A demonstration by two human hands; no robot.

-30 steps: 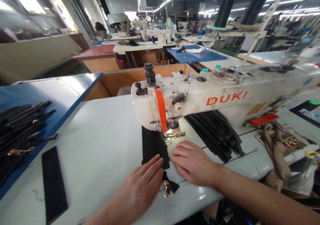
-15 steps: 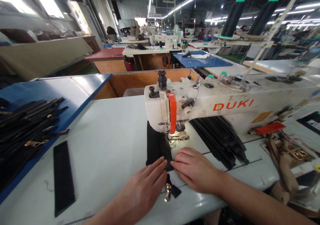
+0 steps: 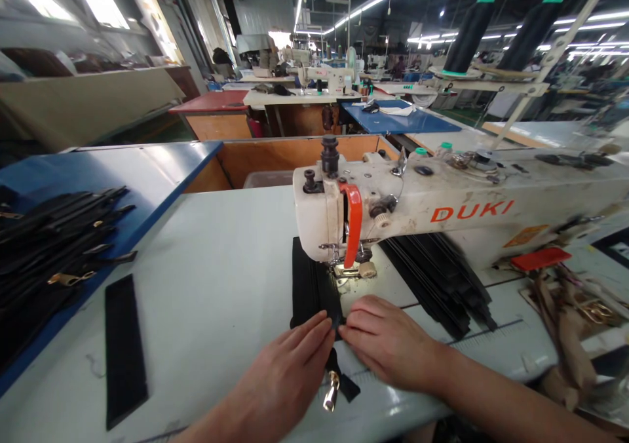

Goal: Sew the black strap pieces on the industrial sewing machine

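Observation:
A black fabric piece with a zipper [image 3: 314, 289] lies under the presser foot [image 3: 352, 270] of a white DUKI sewing machine [image 3: 442, 210]. My left hand [image 3: 287, 374] rests flat on its near end, fingers stretched out. My right hand [image 3: 388, 345] presses flat beside it, fingertips meeting the left hand's at the fabric's edge. A gold zipper pull [image 3: 330, 390] hangs off the near end between my hands. An orange guard [image 3: 352, 223] sits on the machine head above the needle.
A black strip [image 3: 124, 348] lies on the white table [image 3: 211, 266] at left. A pile of black zippers [image 3: 44, 246] sits on a blue board. Black strips [image 3: 437, 279] are stacked behind the machine. Scraps and clutter [image 3: 565, 312] lie at right. Other sewing stations stand behind.
The fabric piece has fed away from me under the presser foot, and both hands have followed it forward. The view has shifted slightly left.

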